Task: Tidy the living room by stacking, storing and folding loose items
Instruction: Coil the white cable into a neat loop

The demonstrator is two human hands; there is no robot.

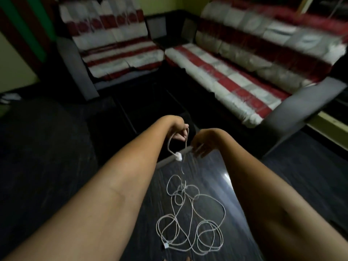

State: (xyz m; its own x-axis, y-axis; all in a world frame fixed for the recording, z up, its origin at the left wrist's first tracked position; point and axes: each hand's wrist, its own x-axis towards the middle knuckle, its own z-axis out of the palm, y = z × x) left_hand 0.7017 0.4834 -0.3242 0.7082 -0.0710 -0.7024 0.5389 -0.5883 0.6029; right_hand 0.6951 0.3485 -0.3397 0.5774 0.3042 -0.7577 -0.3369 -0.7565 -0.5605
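Holding one end of the white cable (190,213) raised, left hand (178,131) fingers pinch a loop near its plug; right hand (202,146) hovers with loose, empty fingers. Remainder lies tangled on the dark surface (212,166). Risk: further lifting likely tightens the knots.

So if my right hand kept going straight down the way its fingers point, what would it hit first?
Probably the far edge of the dark table; your right hand hangs just above it, though depth is unclear.
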